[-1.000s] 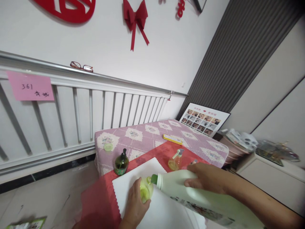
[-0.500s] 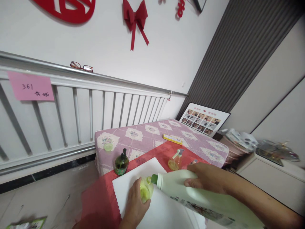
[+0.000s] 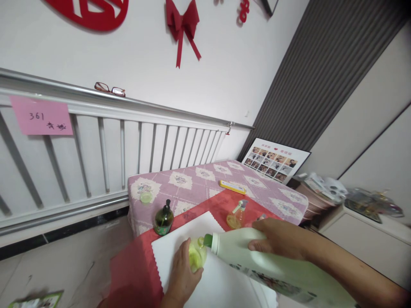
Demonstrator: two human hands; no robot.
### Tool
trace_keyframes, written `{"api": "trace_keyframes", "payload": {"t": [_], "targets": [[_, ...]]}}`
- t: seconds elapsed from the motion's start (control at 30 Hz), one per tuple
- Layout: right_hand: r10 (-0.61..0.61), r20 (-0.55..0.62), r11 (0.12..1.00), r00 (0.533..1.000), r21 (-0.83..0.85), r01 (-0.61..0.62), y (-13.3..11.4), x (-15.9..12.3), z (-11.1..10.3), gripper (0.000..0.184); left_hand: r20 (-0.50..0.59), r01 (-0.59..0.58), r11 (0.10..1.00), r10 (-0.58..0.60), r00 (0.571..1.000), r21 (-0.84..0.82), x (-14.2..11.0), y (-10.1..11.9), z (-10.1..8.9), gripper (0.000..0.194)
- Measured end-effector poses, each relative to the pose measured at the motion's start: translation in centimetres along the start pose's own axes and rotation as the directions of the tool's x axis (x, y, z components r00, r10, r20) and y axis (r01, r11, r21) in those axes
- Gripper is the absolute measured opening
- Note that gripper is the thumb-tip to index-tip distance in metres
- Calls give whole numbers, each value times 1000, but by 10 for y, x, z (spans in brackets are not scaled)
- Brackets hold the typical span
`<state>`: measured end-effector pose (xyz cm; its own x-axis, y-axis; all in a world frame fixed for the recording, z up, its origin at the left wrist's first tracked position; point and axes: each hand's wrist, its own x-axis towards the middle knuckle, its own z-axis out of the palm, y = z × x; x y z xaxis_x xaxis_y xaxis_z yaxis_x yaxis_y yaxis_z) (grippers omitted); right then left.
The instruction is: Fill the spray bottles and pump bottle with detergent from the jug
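My left hand [image 3: 182, 273] is wrapped round a small clear bottle [image 3: 196, 256] with yellow-green liquid in it, above the white mat [image 3: 221, 278]. With my right hand [image 3: 276, 237] I grip a large pale green detergent jug [image 3: 250, 252], tilted nearly flat, its neck pointing left. The jug's dark green spout [image 3: 208, 240] meets the mouth of the small bottle. Any stream between them is too small to make out. Behind the left hand stands a dark green pump bottle [image 3: 163, 219]. A clear spray bottle [image 3: 236, 216] with amber liquid stands behind the jug.
A red cloth [image 3: 141, 261] lies under the mat on the purple patterned table cover [image 3: 199, 179]. On the cover are a pale green cap [image 3: 146, 197] and a yellow case [image 3: 232, 187]. A white radiator [image 3: 154, 143] runs behind. A photo board [image 3: 274, 160] leans at the back right.
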<state>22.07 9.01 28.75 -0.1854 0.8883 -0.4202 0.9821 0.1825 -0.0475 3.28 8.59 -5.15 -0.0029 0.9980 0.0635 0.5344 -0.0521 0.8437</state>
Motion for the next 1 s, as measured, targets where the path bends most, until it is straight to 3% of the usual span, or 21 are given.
{"api": "trace_keyframes", "payload": {"t": [1.0], "targets": [[-8,-12,1000,1000,1,8,10,6,6,37,-4,12,1000,-12,1000,23,-1,3,0,88]]}}
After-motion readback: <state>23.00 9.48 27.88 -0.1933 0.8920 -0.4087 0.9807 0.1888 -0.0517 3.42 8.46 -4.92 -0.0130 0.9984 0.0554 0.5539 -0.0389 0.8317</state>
